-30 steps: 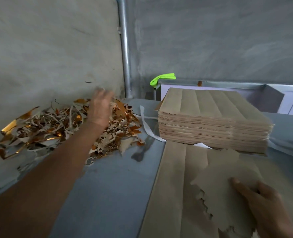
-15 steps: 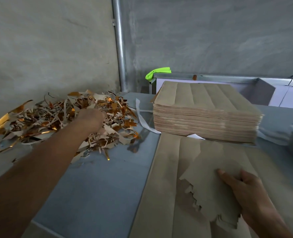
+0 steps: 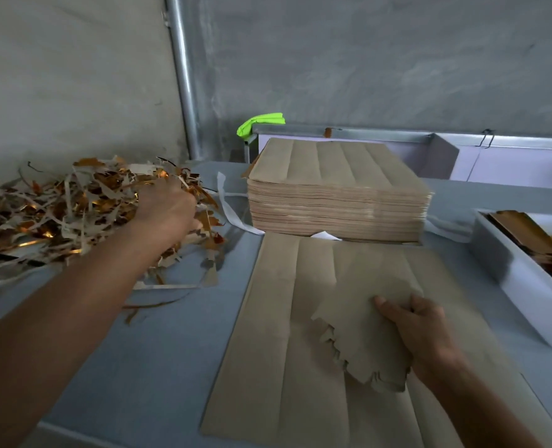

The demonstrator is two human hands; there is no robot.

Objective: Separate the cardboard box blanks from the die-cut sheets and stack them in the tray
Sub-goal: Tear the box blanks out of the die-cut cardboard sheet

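On the left side of the worktop, the left hand now rests low in the pile of scraps, its fingers curled under so that one cannot tell if it holds any strip. A second ago this hand was raised and spread above the pile, so it has probably just dropped the waste there. The right hand still grips a small bundle of blanks with ragged edges, held just above the flat sheet near the person. Behind this sheet stands the tall stack of sheets, not yet worked. The view has turned to the right, and the tray has come into sight at the right edge, with some brown and gold pieces already inside. Probably the bundle should go into this tray next.
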